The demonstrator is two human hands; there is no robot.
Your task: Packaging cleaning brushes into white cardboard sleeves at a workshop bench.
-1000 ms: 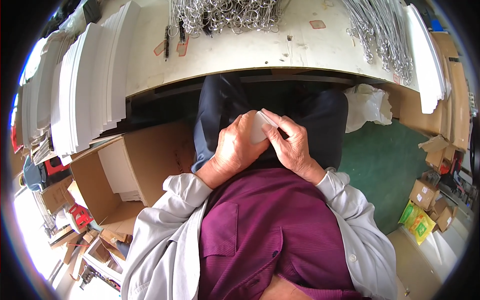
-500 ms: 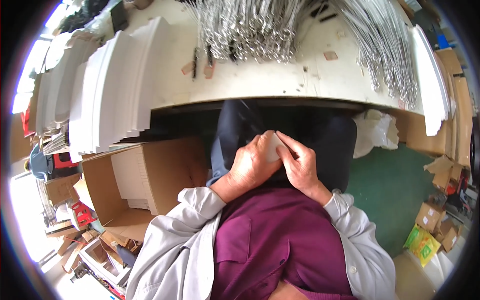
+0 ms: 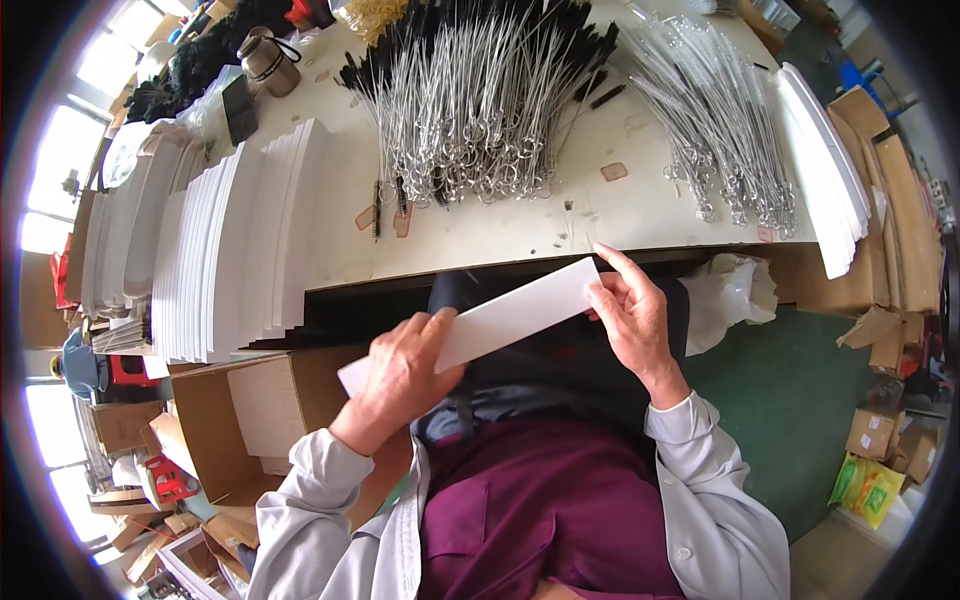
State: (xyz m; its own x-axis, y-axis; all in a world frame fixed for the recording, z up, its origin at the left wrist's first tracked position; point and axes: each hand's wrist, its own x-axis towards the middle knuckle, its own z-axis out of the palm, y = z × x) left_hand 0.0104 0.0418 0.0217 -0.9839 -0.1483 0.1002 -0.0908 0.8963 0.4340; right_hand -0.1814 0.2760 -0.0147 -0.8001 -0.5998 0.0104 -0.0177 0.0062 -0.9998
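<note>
A long, narrow white box (image 3: pixel 520 317) slants across above my lap, its right end higher than its left. My left hand (image 3: pixel 408 365) is wrapped over it near the left end, whose tip sticks out past my wrist. At the other end my right hand (image 3: pixel 630 310) pinches the edge between thumb and curled fingers, with the index finger pointing away. Beyond my hands, a large pile of wire-handled brushes (image 3: pixel 470 140) lies on the table (image 3: pixel 500 225), black bristles away from me and ring ends toward me. A smaller bunch of similar wire-handled pieces (image 3: pixel 720 140) lies to the right.
Rows of white boxes (image 3: pixel 240 240) stand at the table's left, and more flat white ones (image 3: pixel 820 180) at the right edge. An open cardboard carton (image 3: pixel 225 410) is by my left arm. A metal flask (image 3: pixel 268 62) stands far left; a white plastic bag (image 3: pixel 735 300) hangs at right.
My hands have moved apart, the left one down and left, the right one slightly outward. The white box, formerly seen end-on between them, now lies lengthwise across. The view has tilted up toward the table.
</note>
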